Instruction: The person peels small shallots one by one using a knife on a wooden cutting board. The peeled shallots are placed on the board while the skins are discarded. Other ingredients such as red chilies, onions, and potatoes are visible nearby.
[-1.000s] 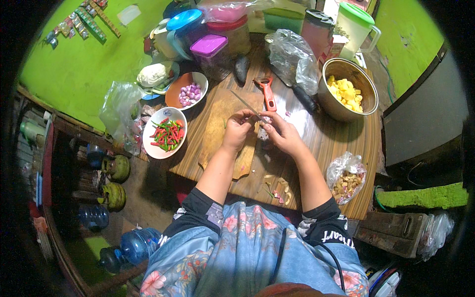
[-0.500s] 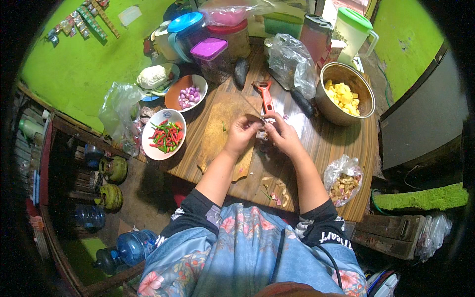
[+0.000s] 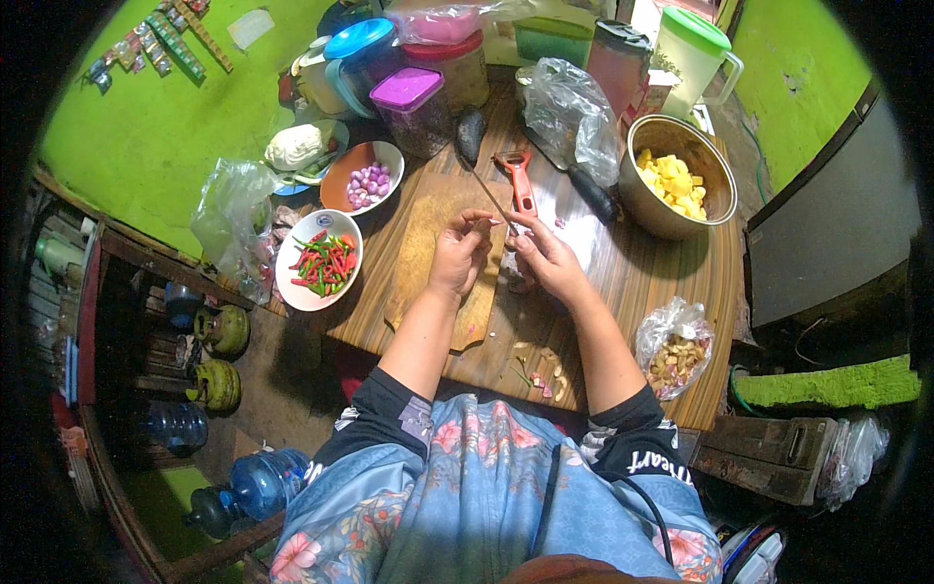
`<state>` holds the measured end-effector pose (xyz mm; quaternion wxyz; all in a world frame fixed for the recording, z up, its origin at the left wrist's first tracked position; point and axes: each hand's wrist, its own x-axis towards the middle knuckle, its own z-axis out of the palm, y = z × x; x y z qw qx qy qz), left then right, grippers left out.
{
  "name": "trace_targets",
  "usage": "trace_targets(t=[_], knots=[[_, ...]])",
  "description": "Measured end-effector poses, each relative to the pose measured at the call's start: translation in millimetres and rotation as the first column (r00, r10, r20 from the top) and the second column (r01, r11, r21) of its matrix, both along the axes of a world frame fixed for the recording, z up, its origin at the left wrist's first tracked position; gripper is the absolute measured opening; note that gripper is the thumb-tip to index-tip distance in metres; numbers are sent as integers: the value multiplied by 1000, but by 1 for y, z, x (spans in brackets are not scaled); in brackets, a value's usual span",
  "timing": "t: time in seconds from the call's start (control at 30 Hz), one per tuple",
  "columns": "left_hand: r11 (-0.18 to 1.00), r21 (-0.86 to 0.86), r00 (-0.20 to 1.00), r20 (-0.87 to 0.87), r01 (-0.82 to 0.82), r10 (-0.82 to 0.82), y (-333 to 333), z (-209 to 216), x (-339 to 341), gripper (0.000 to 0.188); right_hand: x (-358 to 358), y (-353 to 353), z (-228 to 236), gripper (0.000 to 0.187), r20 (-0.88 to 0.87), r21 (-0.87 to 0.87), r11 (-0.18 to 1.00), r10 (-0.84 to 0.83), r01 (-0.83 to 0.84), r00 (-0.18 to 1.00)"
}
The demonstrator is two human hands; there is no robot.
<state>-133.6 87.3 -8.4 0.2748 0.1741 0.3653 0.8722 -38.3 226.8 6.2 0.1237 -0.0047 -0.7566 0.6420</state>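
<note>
My right hand point(image 3: 548, 257) grips a knife point(image 3: 488, 192) whose thin blade slants up and left over the cutting board. Close beside it, my left hand point(image 3: 460, 255) is closed in a pinch; a small pale bit shows at its fingertips, too small to name. Both hands are above the right edge of the wooden cutting board point(image 3: 418, 263). Just beyond them lies a peeler with a red-orange handle point(image 3: 523, 187). To the left stand a white bowl of red and green chilies point(image 3: 324, 265) and a bowl of peeled shallots point(image 3: 370, 185).
A pot point(image 3: 671, 229) of yellow cut pieces stands at right, near a clear bag of peelings point(image 3: 678, 355). Dark elongated objects point(image 3: 592, 195) lie beyond my hands. Lidded containers point(image 3: 409, 90), a jug point(image 3: 689, 63) and a plastic bag point(image 3: 572, 107) line the back. Scraps point(image 3: 545, 380) lie in front.
My hands have moved slightly apart, the left shifting a little left. The knife blade has swung and now shows more clearly between them.
</note>
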Motion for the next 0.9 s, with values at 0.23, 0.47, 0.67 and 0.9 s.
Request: trace_targets(t=[0.23,0.47,0.67,0.9], knots=[[994,-67,994,-70,-85,80,3,4,6,11,2,-1,5,38,62,7,1000,27,-28,998],[992,-98,989,-135,-80,67,3,0,5,9,2,-4,7,35,47,56,998,-26,24,999],[989,-128,984,-169,-77,54,3,1,7,10,1,-3,4,34,67,-33,999,-21,23,998],[983,-165,991,-120,-84,64,5,9,11,14,-6,-1,-11,28,-53,-331,940,67,-81,996]])
